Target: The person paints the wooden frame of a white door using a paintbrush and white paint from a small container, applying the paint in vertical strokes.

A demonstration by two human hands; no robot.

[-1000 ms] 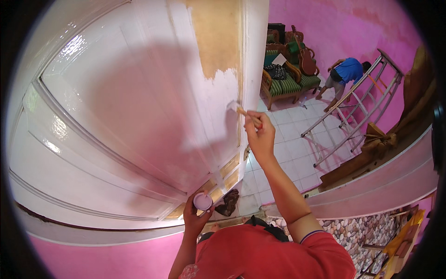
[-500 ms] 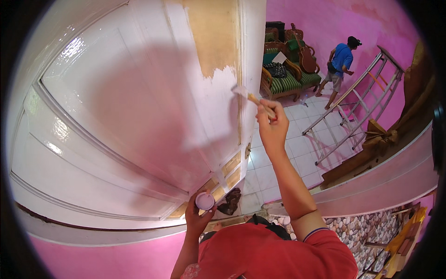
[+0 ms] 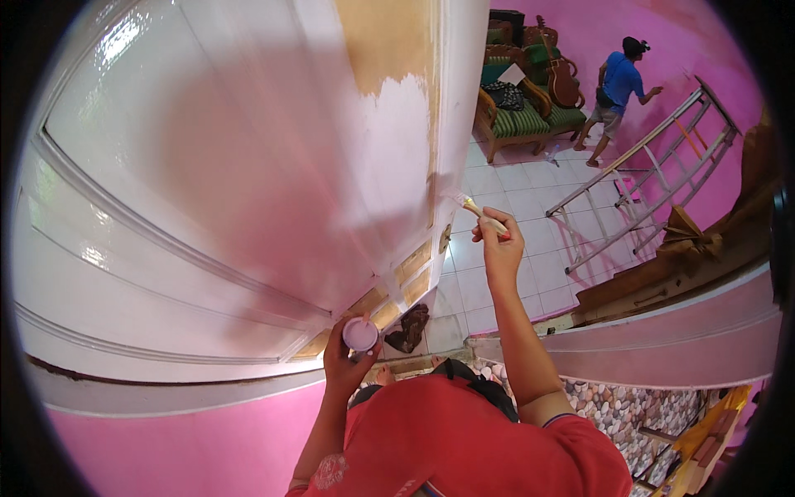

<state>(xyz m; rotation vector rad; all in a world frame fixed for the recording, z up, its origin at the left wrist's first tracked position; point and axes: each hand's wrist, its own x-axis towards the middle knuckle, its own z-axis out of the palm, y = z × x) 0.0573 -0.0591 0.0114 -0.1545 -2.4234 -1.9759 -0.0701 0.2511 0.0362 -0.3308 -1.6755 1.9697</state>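
In my right hand (image 3: pixel 501 248) is a paintbrush (image 3: pixel 477 209), its fingers closed round the wooden handle. The pale, paint-wet bristles lie at the outer edge of a panelled door (image 3: pixel 248 166); whether they touch it I cannot tell. My left hand (image 3: pixel 348 360) grips a small round paint cup (image 3: pixel 360 333) of pale pinkish-white paint, low beside the door. Most of the door is coated pale and glossy. A bare yellow-tan patch (image 3: pixel 385 41) shows near its top, and more tan strips show by the lower panels. A metal door latch (image 3: pixel 445 238) sits on the edge.
Beyond the door, a person (image 3: pixel 617 91) in a blue shirt stands by the pink wall. An aluminium ladder (image 3: pixel 646 174) leans nearby. Green striped armchairs (image 3: pixel 517 120) hold a guitar (image 3: pixel 564 85). A dark crumpled bag (image 3: pixel 407 329) lies on the floor near my feet.
My right hand and brush have moved down and slightly right, from the door's face to its outer edge. The cup stays in my left hand. The other person has raised an arm toward the wall.
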